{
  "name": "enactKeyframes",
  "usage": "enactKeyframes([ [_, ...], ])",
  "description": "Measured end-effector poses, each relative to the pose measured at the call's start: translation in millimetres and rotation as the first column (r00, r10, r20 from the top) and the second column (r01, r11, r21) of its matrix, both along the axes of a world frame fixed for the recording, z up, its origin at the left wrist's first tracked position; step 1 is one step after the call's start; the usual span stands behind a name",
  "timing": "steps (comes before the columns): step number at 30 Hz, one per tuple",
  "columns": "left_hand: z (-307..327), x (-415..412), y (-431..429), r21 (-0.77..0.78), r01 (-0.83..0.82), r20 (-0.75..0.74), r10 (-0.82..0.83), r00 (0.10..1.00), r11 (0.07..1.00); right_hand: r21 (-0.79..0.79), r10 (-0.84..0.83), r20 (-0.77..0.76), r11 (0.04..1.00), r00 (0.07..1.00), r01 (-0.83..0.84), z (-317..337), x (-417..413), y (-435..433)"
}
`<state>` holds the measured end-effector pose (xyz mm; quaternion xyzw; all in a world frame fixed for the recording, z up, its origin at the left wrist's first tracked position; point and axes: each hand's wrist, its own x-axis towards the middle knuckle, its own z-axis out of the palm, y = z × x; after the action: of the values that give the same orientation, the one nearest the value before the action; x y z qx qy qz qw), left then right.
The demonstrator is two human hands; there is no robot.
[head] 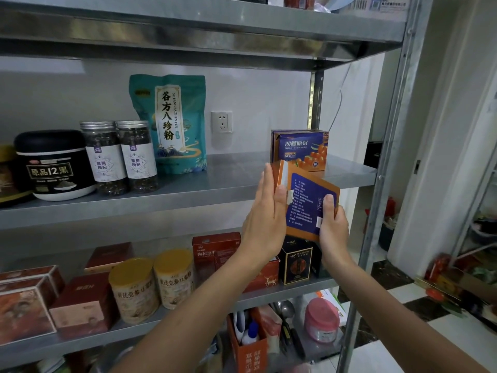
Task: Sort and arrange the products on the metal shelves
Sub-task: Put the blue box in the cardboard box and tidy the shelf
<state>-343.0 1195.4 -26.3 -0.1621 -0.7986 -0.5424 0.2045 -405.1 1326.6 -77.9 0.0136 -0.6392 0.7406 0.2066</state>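
Head, right hand (333, 230) gripping box (306, 203), before shelf (161, 203) edge

Unit: grey metal shelving rack (373, 224), flat steel tiers on perforated uprights.
Middle tier (228, 179): stocked, left to right, with a black round tub with white base (53, 165), two clear jars of dark berries with metal lids (103, 157), a teal printed pouch (168, 122) stood upright, and blue-and-orange cartons (300, 150) at the right end.
Lower tier (282, 293): red-brown boxes (83, 302) at left, two cream cylindrical cans with gold lids (133, 289), red cartons (215, 251), a black box (295, 261).
Bottom tier (312, 348): an orange open-topped box (251, 356) and a pink-lidded jar (321, 319) are stood.
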Motion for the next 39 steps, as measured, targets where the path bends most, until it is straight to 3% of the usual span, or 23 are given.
enactKeyframes([
  [3, -1, 5, -2, -0.19, -0.033, 0.043, 0.042, 0.998, 0.981, 0.052, -0.027, -0.002, 0.998, 1.0, 0.027, 0, 0, 4],
  [6, -5, 1, -4, -0.218, -0.052, 0.033, 0.06, 0.998, 0.974, 0.078, -0.044, -0.012, 0.996, 0.999, 0.044, -1, 4, 5],
  [9, -6, -3, -5, -0.149, -0.01, -0.001, 0.01, 1.0, 0.989, 0.046, -0.013, -0.003, 0.999, 1.0, 0.013, -4, 9, 3],
  [12, -5, -7, -8, 0.018, 0.025, -0.009, -0.025, 1.0, 1.0, 0.024, 0.073, -0.004, 0.997, 0.997, -0.072, 2, 16, 7],
  [15, -1, -11, -24, 0.229, 0.182, 0.023, -0.193, 0.981, 0.956, -0.084, 0.309, -0.017, 0.947, 0.951, -0.31, 12, 23, 26],
  [18, 3, -12, -32, 0.25, 0.263, 0.056, -0.285, 0.957, 0.932, -0.175, 0.464, -0.017, 0.87, 0.885, -0.46, 19, 29, 40],
  [25, -13, -11, -19, 0.236, 0.302, 0.04, -0.32, 0.947, 0.924, -0.22, 0.378, -0.002, 0.903, 0.926, -0.369, 23, 40, 46],
  [29, -12, -16, -17, 0.139, 0.304, 0.079, -0.317, 0.945, 0.942, -0.232, 0.313, 0.025, 0.925, 0.949, -0.299, 20, 46, 45],
  [32, -6, -19, -17, -0.01, 0.236, 0.102, -0.234, 0.967, 0.972, -0.251, 0.263, 0.006, 0.934, 0.965, -0.253, 18, 51, 43],
  [35, -4, -17, -11, -0.101, -0.017, 0.013, 0.019, 1.0, 0.995, -0.316, 0.214, -0.01, 0.926, 0.977, -0.206, 16, 55, 35],
  [37, -9, -16, -4, -0.052, -0.194, -0.092, 0.189, 0.978, 0.98, -0.368, 0.169, -0.031, 0.914, 0.985, -0.169, 15, 58, 26],
  [39, -14, -17, 1, 0.055, -0.238, -0.166, 0.244, 0.955, 0.97, -0.412, 0.096, -0.063, 0.904, 0.993, -0.113, 15, 62, 19],
])
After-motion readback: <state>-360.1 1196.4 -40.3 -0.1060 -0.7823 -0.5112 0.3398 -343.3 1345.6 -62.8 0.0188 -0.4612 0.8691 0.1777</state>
